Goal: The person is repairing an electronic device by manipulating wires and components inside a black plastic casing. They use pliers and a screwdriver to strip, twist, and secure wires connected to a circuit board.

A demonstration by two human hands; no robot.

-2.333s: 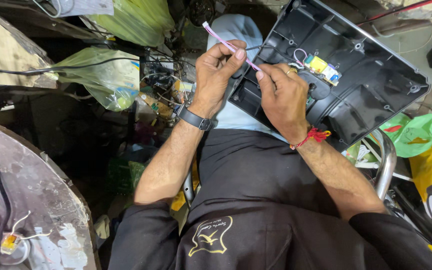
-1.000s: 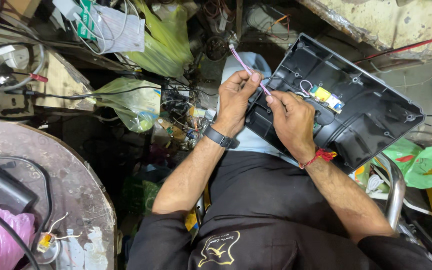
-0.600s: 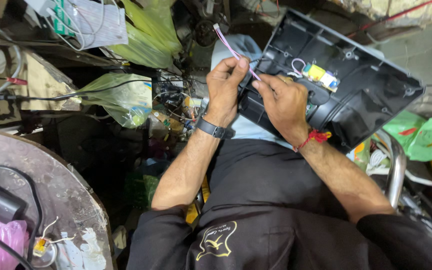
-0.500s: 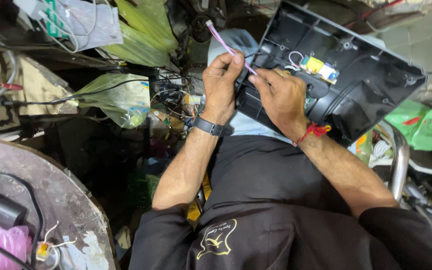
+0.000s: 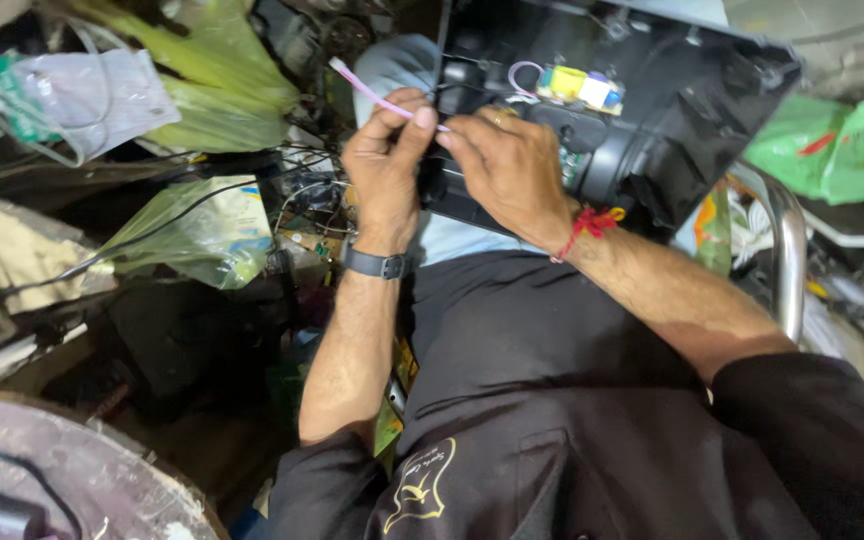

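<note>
You are pinching a thin pink tool (image 5: 377, 95) in your left hand (image 5: 384, 160) at the black plastic housing (image 5: 652, 110) on your lap; your right hand (image 5: 507, 165) is pinching its tip, so be steadying both wrists.

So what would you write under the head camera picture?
Two hands pinch a thin pink stick beside an open black plastic case resting on a lap.

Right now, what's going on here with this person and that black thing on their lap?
A seated person holds a thin pink tool in the left hand, its tip at the edge of an opened black plastic casing resting on their lap. The right hand pinches at the same spot, steadying the casing. Inside it a small yellow and white circuit part with thin wires lies exposed. Green plastic bags and cables clutter the surroundings.
</note>
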